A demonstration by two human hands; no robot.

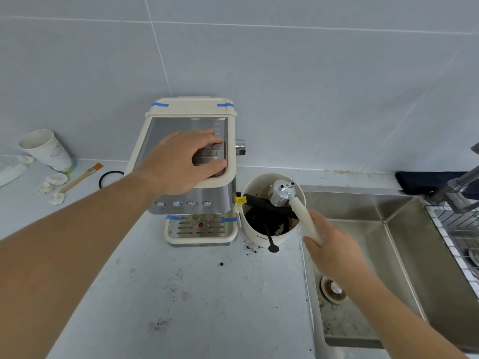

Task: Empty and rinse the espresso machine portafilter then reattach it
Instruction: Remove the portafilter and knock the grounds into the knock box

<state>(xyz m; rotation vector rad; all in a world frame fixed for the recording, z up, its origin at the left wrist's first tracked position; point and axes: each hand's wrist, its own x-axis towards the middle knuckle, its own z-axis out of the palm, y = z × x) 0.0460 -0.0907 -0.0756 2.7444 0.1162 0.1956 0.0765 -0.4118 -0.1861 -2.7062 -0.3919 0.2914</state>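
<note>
Bare forearms enter from the lower edge; the left hand (184, 161) lies flat, fingers (207, 137) loosely spread, on top of the cream and stainless-steel espresso machine (191, 177), apparently steadying it. The right hand (331, 250) is wrapped around the cream handle of the chrome portafilter (281, 194), whose head is turned over and rests on the black bar across the round cream knock box (272, 211) just right of the machine. The fingers of the right hand are curled shut on the lower end of the handle, so the metal head sits well beyond them, up and to the left (the grip is far from the load). Judged risks: a strike landing off the bar could tip the knock box or throw grounds onto the pale grey table (197, 294), where loose black grounds (250, 248) already lie; a glancing hit could also twist the handle in a rear-end grip. The basket may drop out of the inverted head if it is not retained. The stainless-steel sink (388, 255) is immediately right for rinsing.
</note>
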